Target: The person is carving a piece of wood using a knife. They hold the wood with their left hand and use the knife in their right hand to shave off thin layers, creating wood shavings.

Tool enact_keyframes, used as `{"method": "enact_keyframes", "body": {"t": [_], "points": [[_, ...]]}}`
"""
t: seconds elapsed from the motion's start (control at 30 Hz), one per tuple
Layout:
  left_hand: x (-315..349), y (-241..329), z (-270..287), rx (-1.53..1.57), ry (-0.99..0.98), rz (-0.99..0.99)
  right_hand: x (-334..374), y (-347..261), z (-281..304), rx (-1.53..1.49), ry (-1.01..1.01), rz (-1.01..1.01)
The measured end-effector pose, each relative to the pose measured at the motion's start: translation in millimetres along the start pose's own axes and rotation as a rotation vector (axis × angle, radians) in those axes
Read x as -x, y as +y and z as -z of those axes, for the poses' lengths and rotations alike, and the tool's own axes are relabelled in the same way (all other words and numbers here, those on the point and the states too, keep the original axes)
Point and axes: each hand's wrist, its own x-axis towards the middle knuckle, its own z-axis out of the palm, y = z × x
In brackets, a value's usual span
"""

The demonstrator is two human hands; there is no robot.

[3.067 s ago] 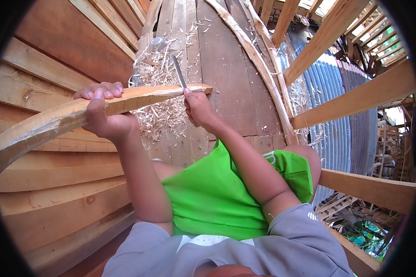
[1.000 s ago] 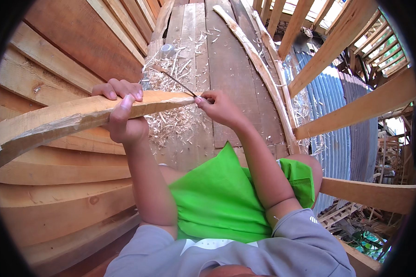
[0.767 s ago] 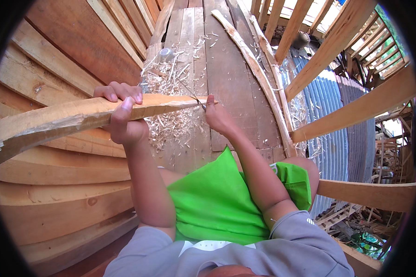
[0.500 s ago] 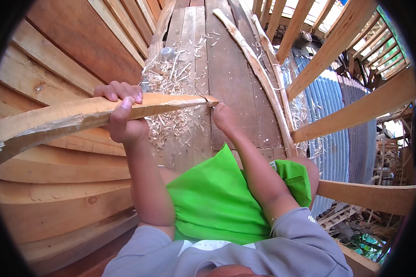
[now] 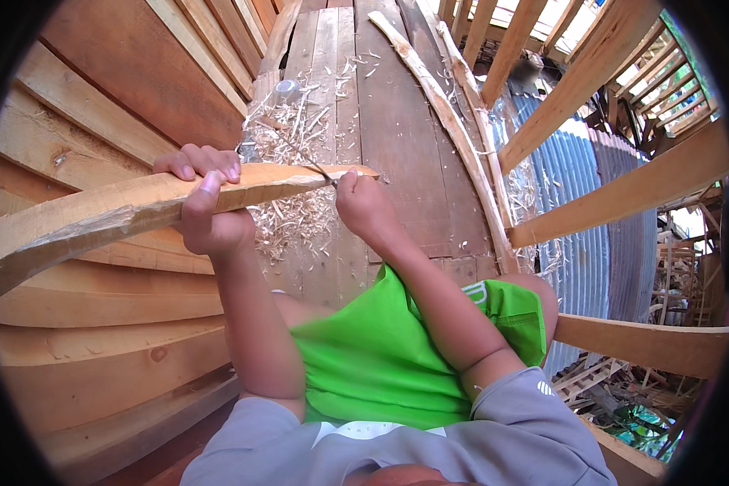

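- Curved piece of wood [image 5: 97, 204]: held aslant above the floor [image 5: 405, 154], running from the far left to a narrow end at the centre.
- Left hand [image 5: 212, 220]: grip clamped around the wood, fingers over the far edge, thumb on the near side.
- Right hand [image 5: 366, 204]: grip closed on the knife [image 5: 314, 165] beside the narrow end; the thin blade slants across the wood, up and left.
- Wood shavings [image 5: 287, 223]: heaped below the wood.
- Small container [image 5: 286, 91]: among the farther shavings.
- Two pale poles [image 5: 444, 111]: lying right of the shavings.
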Motion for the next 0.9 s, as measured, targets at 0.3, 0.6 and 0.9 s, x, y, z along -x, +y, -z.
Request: {"method": "enact_keyframes", "body": {"t": [0.3,0.6,0.9], "points": [[-2,3,-4,-0.010,0.021,0.009,-7,14,-11,-0.048,-0.002,-0.002],[0,1,-2,-0.003,0.012,0.006,-9,26,-11,-0.042,-0.016,-0.073],[-1,2,-9,-0.009,0.011,0.019,-21,54,-17,-0.033,0.037,-0.160]]}}
